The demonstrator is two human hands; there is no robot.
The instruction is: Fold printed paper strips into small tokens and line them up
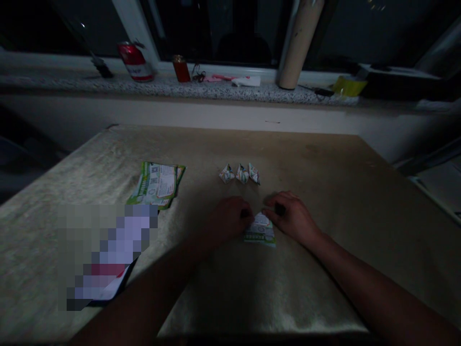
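Note:
A small green and white printed paper (260, 230) lies on the table in front of me, its top folded to a point. My left hand (232, 217) has curled fingers closed at the paper's upper left edge. At the upper right edge, the thumb and fingertips of my right hand (290, 214) close on the fold. Beyond my hands stand three little folded paper boats (242, 174) in a row, made of similar printed paper. To the left lies a stack of flat printed papers (156, 185) in green and white.
A tablet or phone with a blurred-out screen (115, 283) lies on the table (324, 158), near my left forearm. On the granite sill (216, 91) behind are a red can (135, 62), an orange jar (181, 69), a cardboard tube (299, 45) and yellow tape (350, 86).

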